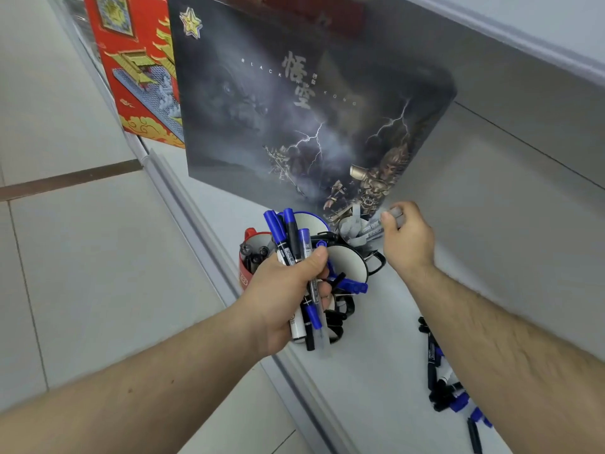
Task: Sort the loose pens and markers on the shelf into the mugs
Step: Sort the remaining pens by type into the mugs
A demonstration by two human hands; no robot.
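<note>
L hand (288,296): fingers curled tight round a bundle of blue-capped and black pens/markers (296,253), caps fanning up toward 12 o'clock, barrels sticking out below the fist.

R hand (407,237): thumb + fingers pinch one grey-capped marker (376,229), its far end over the grey mug (352,229) at 10 o'clock of the hand. Motion blur here; can't tell if marker tip is inside.

Mug cluster on the white shelf (376,322): red mug (247,257) w/ black pens at 9 o'clock of the L fist, blue-rimmed mug (311,219) at 12, black-rimmed white mug (348,262) just beside, at 3.

Loose pile of blue and black markers (442,385) lies on shelf at 5 o'clock, partly behind R forearm.

Dark printed game box (294,109) stands behind mugs; red patterned box (137,70) at its 9 o'clock.
</note>
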